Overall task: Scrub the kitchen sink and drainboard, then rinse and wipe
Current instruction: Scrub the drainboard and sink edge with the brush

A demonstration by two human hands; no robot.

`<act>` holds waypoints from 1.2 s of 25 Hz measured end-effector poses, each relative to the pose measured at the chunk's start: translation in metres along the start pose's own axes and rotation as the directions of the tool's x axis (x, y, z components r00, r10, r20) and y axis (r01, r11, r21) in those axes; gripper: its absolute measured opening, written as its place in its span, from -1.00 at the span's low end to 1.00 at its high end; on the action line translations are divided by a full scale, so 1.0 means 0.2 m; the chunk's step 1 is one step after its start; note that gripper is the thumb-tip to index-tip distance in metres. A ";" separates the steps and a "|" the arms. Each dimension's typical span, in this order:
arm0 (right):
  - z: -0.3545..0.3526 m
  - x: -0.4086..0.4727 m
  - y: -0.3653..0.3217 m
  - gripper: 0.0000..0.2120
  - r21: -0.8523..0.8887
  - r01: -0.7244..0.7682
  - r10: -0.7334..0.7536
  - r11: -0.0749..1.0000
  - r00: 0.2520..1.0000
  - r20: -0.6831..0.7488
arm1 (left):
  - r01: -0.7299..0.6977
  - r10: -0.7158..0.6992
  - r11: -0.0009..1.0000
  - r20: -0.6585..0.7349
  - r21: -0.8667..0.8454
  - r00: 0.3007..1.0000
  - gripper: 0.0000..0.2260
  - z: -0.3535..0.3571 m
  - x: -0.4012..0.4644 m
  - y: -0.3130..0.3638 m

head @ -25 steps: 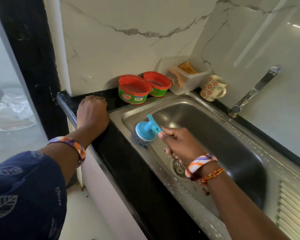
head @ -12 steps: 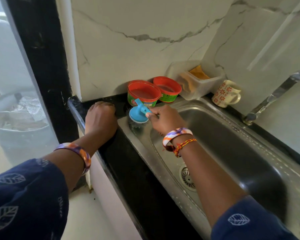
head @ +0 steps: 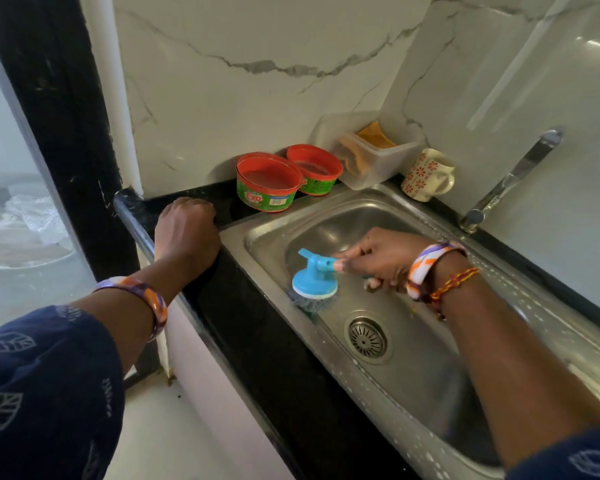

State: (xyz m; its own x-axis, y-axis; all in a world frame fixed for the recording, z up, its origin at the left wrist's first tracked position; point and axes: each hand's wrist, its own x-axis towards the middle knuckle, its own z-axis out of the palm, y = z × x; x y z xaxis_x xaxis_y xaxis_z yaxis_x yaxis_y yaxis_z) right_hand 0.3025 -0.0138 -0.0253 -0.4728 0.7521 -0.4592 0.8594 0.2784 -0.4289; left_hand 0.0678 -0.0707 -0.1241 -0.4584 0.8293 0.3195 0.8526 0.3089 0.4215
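Observation:
A stainless steel sink [head: 329, 230] is set into a black counter, with a round drain strainer [head: 367, 338] in its floor. My right hand [head: 381, 259] grips the handle of a blue scrubber [head: 314, 282]. Its grey steel-wool pad presses against the sink's near left wall, just left of the drain. My left hand [head: 187, 233] rests as a closed fist on the black counter [head: 257, 341] at the sink's left corner, holding nothing. The ribbed drainboard lies at the right edge, mostly out of view.
Two red-rimmed green soap tubs [head: 269, 183] stand behind the sink's left corner. Beside them stand a clear box [head: 371, 148] with cloths and a patterned mug [head: 426, 174]. A steel tap [head: 510, 181] rises at the back right. Marble wall behind, glass panel at left.
My right hand has carried the scrubber from the sink's back left rim, near the tubs, down into the basin by the drain. My left fist has stayed on the counter.

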 end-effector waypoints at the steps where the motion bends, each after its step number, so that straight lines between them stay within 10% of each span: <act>1: 0.01 0.01 -0.01 -0.78 0.010 0.005 -0.005 1.000 1.000 -0.013 | -0.003 0.003 1.000 -0.001 0.000 1.000 -0.78 0.00 0.00 0.00; 5: 0.15 0.20 -0.22 -0.77 -0.071 0.160 -0.172 0.985 0.959 -0.223 | -0.003 0.003 1.000 0.009 0.029 1.000 -0.77 0.02 0.01 -0.01; 11: 0.24 0.17 -0.12 -0.71 -0.048 0.013 -0.034 0.999 0.882 -0.470 | 0.024 -0.034 0.988 -0.063 -0.151 0.997 -0.78 0.02 -0.02 -0.05; 17: -0.11 0.20 -0.04 -0.83 0.625 0.250 0.104 0.739 0.875 -0.473 | -0.424 0.395 0.899 -0.212 -0.113 0.894 -0.68 -0.05 0.21 0.17; 22: -0.26 0.63 -0.16 -0.84 0.536 0.206 0.122 0.819 0.849 -0.513 | -0.532 0.505 0.840 0.204 0.108 0.839 -0.63 0.06 0.59 0.42; 24: -0.31 0.78 -0.15 -0.75 0.249 0.050 0.091 0.967 0.848 -0.522 | -0.598 0.525 0.783 0.335 0.170 0.782 -0.59 0.14 0.67 0.43; 27: -0.37 0.93 -0.15 -0.63 -0.133 -0.184 0.087 0.974 0.845 -0.528 | -0.665 0.574 0.713 0.361 0.222 0.735 -0.58 0.19 0.70 0.41; 30: -0.34 1.02 -0.15 -0.65 -0.188 -0.078 -0.028 0.979 0.862 -0.506 | -0.675 0.606 0.712 0.316 0.193 0.730 -0.61 0.17 0.70 0.43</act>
State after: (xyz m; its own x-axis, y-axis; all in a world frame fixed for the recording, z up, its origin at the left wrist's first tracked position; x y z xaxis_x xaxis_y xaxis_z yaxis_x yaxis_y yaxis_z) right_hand 0.1934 0.1720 -0.0523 -0.3334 0.9427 0.0097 0.9150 0.3260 -0.2378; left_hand 0.0850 0.0874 -0.0716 0.2615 0.9396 0.2206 0.9650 -0.2499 -0.0795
